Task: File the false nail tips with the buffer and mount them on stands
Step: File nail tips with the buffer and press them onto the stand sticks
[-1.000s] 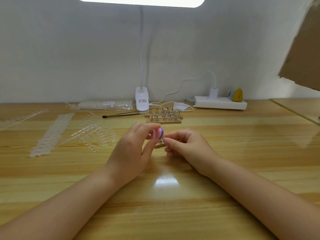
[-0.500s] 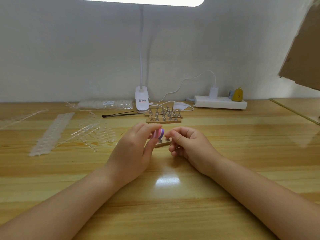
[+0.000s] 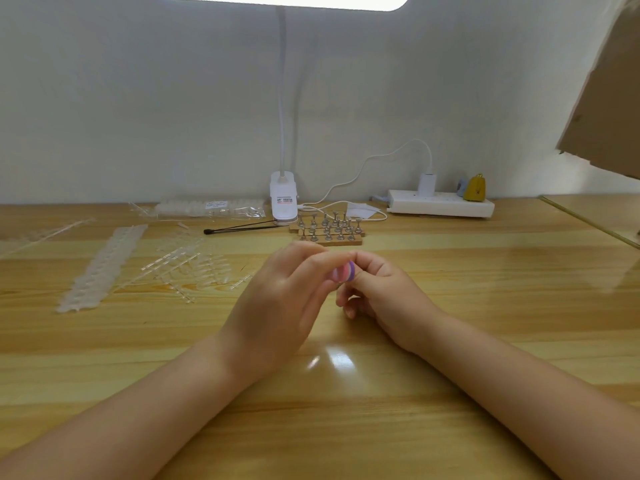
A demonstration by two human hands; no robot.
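My left hand [image 3: 280, 299] pinches a small pink-and-purple buffer [image 3: 343, 271] between thumb and fingers over the middle of the wooden table. My right hand [image 3: 381, 292] is curled with its fingertips pressed against the buffer; whatever it pinches is hidden, so I cannot see a nail tip. Behind the hands stand wooden bases with several metal nail stands [image 3: 329, 230]. Clear false nail tips on strips [image 3: 187, 268] lie to the left.
A white strip of tips [image 3: 100, 268] and a clear bag of tips [image 3: 211, 207] lie at left. A black tool [image 3: 239, 227], a lamp clamp [image 3: 284, 199], a white power strip [image 3: 440, 204] and a yellow object [image 3: 474, 188] line the back. Cardboard [image 3: 609, 98] hangs at upper right.
My right hand has moved left and up until its fingertips meet the buffer. The small stand seen between the hands before is now hidden. My left hand has hardly moved.
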